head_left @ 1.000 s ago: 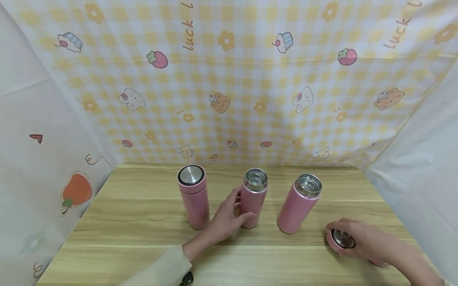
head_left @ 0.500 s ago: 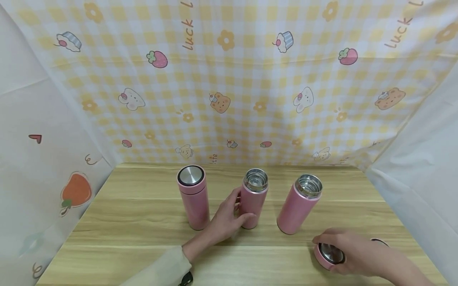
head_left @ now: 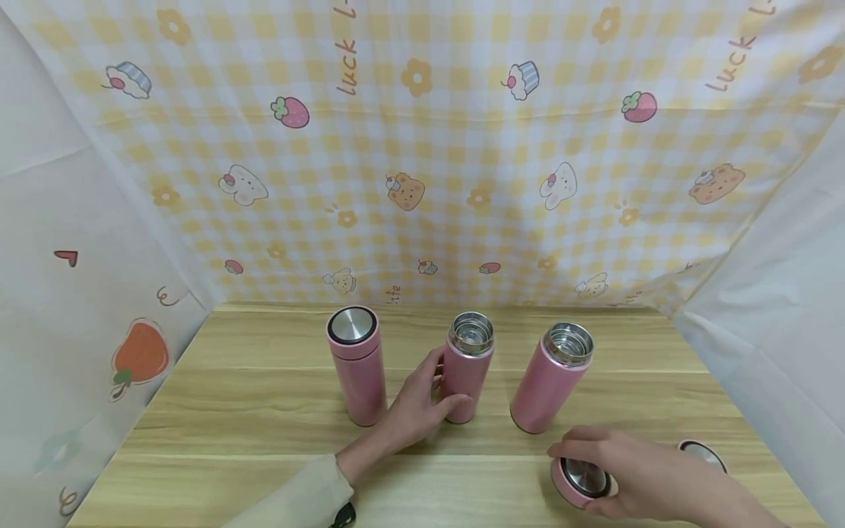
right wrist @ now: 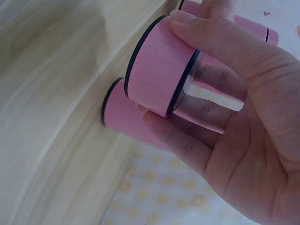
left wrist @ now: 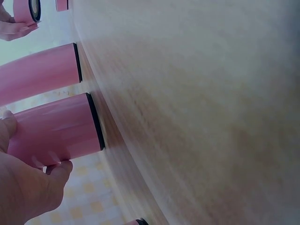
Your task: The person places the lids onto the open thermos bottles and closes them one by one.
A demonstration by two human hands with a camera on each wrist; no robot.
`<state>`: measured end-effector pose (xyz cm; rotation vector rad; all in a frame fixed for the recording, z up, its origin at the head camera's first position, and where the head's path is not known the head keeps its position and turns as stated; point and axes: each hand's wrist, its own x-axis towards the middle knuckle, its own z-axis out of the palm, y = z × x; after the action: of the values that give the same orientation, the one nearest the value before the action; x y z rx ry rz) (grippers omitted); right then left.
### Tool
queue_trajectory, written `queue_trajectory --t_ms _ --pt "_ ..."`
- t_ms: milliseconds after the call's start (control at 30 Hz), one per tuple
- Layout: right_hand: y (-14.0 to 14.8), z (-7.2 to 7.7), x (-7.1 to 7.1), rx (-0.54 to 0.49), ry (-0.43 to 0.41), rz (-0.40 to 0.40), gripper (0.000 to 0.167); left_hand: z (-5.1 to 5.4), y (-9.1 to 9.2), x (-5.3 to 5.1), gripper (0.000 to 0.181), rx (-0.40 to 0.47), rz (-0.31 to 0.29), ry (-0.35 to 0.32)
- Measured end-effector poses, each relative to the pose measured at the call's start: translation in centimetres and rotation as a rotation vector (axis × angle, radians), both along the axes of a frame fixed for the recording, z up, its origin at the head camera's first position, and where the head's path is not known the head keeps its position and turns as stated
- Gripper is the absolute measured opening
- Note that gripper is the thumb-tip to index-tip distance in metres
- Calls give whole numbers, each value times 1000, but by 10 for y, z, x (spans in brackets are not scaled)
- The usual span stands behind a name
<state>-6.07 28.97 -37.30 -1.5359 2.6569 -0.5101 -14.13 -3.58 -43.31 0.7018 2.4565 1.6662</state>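
Observation:
In the head view my left hand (head_left: 417, 402) grips the middle pink thermos bottle (head_left: 467, 378), which stands upright with its steel mouth uncovered. The left wrist view shows thumb and fingers on opposite sides of that bottle (left wrist: 58, 129). Off to the right, my right hand (head_left: 650, 473) holds a pink lid (head_left: 586, 478) with a steel top and black ring. From the right wrist, this lid (right wrist: 159, 65) is pinched between thumb and fingers, raised off the table. A second open pink bottle (head_left: 544, 392) stands between the middle bottle and the held lid.
A capped pink bottle (head_left: 361, 389) stands left of my left hand. Another lid (head_left: 703, 451) lies on the wooden table (head_left: 264, 440) behind my right hand, partly hidden. A checked cloth (head_left: 449, 147) hangs at the back, with white cloth (head_left: 792, 308) at the sides.
My right hand has carried its lid leftward and nearer the front, uncovering more of the lid on the table. The left hand and the bottles have stayed in place.

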Motion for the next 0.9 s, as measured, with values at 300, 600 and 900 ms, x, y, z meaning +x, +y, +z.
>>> queue_trajectory --t_ms 300,600,900 --pt "-18 17 -1 46 21 42 70 -1 0 1 78 2 4 3" --pt "-36 46 -1 80 59 81 74 -1 -1 -1 74 16 -1 -2" --pt "-48 76 0 151 147 71 68 -1 -2 -4 71 76 4 -10"
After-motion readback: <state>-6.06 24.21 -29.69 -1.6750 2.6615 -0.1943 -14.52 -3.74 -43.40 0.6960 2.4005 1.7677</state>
